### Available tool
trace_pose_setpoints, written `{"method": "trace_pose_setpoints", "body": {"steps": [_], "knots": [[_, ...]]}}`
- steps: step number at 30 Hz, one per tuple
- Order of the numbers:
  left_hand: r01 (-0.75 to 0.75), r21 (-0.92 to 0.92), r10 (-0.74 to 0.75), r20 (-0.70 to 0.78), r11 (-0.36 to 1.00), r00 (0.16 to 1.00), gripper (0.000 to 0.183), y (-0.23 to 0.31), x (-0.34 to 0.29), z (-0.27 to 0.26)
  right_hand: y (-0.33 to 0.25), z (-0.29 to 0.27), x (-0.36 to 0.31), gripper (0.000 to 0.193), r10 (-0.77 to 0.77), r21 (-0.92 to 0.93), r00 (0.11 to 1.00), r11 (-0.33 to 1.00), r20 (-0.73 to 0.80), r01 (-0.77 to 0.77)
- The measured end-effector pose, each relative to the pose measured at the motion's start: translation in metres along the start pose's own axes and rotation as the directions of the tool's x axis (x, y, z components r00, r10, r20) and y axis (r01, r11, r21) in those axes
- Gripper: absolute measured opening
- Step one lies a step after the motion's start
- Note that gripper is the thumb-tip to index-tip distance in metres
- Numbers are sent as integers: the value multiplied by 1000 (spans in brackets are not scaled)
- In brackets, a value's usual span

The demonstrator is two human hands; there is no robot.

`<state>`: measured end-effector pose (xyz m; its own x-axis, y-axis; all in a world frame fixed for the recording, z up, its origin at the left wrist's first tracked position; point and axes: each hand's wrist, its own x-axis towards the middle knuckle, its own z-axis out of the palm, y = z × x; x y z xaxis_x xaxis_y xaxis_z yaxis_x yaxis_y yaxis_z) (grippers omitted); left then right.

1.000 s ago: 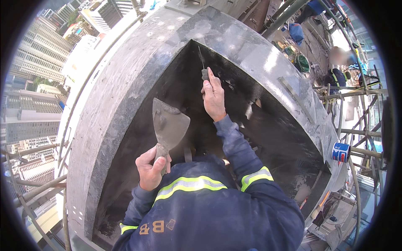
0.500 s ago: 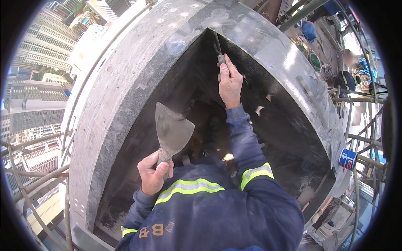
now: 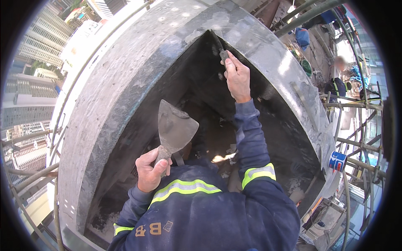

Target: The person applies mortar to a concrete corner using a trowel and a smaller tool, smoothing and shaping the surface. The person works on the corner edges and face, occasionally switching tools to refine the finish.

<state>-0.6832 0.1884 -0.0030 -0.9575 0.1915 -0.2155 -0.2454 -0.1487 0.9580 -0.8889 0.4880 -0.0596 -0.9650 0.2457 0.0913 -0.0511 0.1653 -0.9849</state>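
Note:
My left hand [image 3: 151, 169] is closed round the handle of a wide scraper [image 3: 178, 129]. Its flared grey blade points up and away, with a wet-looking ridge of mortar [image 3: 179, 112] along the far edge. Farther off, my right hand [image 3: 238, 79] grips the short handle of a narrow trowel [image 3: 224, 55]. That tool's slim blade lies at the pointed far corner of a dark opening, against its right inner edge; shadow makes the tip hard to see. A thick grey concrete surround [image 3: 121, 88] frames the opening.
Bamboo scaffold poles [image 3: 35, 178] stand left, with tall buildings below. At right are more poles [image 3: 360, 144], a blue and white tub [image 3: 337, 161] and another person [image 3: 337, 85] farther away. Light debris [image 3: 224, 158] lies deep in the opening.
The right hand and narrow trowel have shifted slightly right relative to the opening's far corner. The left scraper has turned a little, and the whole view has shifted slightly.

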Motion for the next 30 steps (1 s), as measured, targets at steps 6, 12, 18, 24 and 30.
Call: {"method": "trace_pose_setpoints", "body": {"steps": [6,12,18,24,30], "knots": [[5,-14,-4,42,1000,999,48,-5,3,11,-10,-14,8,40,3,-77,998,997,70,2],[-13,-18,14,63,1000,998,45,-5,4,19,-4,-28,-1,40,108,-62,989,993,104,-102],[26,-18,-24,68,1000,997,46,-10,2,19,1,-9,9,36,-97,-109,993,988,72,105],[15,-43,-13,30,999,999,45,-8,3,25,6,-15,6,37,-121,-135,991,983,57,127],[11,-48,-9,53,999,999,46,-11,5,24,13,-7,11,37,-110,-107,993,988,45,114]]}}
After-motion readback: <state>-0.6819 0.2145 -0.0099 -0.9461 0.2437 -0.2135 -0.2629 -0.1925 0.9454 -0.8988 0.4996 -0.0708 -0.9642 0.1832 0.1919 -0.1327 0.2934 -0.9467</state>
